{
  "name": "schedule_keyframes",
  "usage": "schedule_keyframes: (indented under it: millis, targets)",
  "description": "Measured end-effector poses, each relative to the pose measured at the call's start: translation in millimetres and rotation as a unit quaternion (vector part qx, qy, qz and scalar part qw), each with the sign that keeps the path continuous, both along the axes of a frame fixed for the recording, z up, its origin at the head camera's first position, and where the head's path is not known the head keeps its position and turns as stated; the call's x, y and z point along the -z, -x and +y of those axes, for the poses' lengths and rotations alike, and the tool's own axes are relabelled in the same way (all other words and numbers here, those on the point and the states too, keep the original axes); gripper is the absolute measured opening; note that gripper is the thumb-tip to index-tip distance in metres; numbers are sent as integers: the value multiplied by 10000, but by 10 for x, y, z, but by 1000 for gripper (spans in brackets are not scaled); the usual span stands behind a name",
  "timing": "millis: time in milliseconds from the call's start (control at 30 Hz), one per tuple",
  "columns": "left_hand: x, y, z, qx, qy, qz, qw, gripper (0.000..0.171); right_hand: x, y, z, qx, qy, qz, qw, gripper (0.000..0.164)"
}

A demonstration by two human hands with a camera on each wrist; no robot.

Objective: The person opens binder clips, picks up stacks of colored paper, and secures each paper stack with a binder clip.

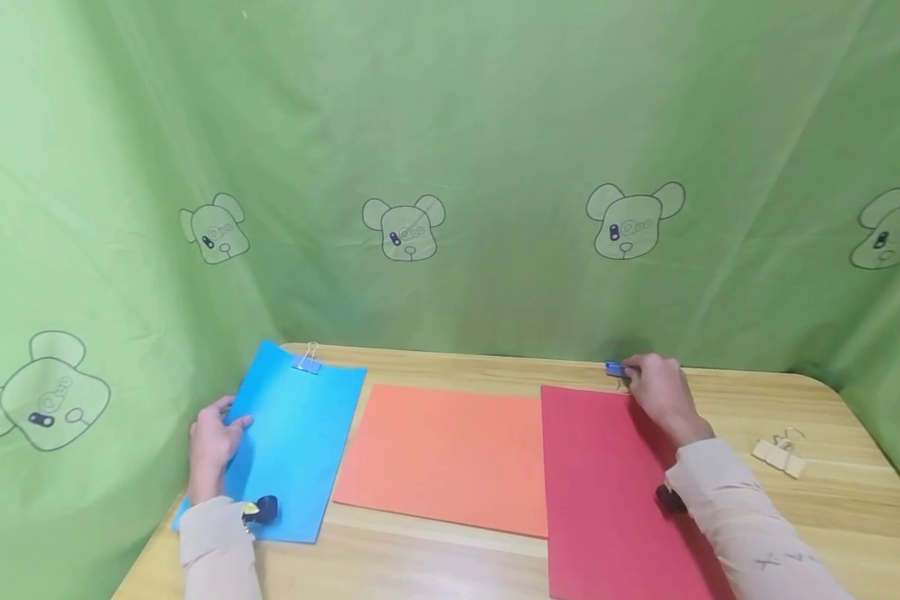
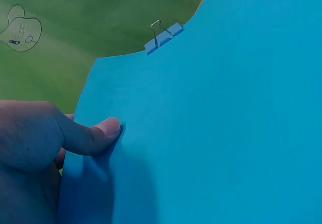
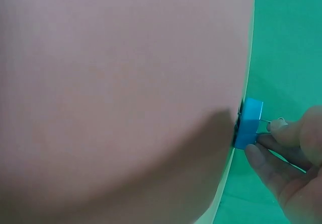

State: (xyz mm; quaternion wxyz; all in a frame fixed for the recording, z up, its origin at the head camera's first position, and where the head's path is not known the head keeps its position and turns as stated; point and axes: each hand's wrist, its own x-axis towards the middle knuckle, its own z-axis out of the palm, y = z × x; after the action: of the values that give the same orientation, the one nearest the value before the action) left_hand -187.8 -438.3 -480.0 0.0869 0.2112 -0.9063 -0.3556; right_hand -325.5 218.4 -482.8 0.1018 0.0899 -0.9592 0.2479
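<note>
My left hand (image 1: 213, 437) pinches the left edge of the blue paper (image 1: 292, 450), its thumb (image 2: 108, 128) lying on the front face. That sheet is lifted and tilted at the upper left. A blue binder clip (image 1: 307, 363) sits on its top edge with a wire handle standing up. Beyond the far edge of the red paper (image 1: 607, 492), my right hand (image 1: 663, 396) holds a second blue binder clip (image 3: 249, 123) by a wire handle. In the right wrist view this clip is right at the paper's edge, mouth toward it.
Between the blue and red papers lies orange paper (image 1: 442, 458), partly under the red. A cream binder clip (image 1: 780, 454) rests at the right of the wooden table (image 1: 420, 567). Green curtain (image 1: 495, 292) with printed bear heads hangs behind and at both sides.
</note>
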Motion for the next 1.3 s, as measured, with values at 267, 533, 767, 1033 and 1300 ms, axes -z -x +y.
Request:
schedule_keyframes:
  millis: [267, 533, 767, 1033, 1300]
  targets:
    - [30, 19, 24, 211, -14, -85, 9997, 56, -17, -33, 26, 179, 167, 330, 9992, 21]
    - [-39, 44, 52, 424, -8, -218, 9989, 58, -170, -127, 41, 651, 1086, 878, 9881, 22]
    - [-107, 7, 61, 1084, 164, -611, 9921, 51, -293, -287, 86, 1254, 3633, -374, 9224, 34]
    - [-155, 24, 161, 1425, 313, -698, 9868, 50, -217, -513, 217, 1423, 4023, -542, 9028, 41]
    - [-223, 75, 373, 1587, 322, -845, 9832, 50, -100, -679, 255, 1410, 2240, -240, 9640, 37]
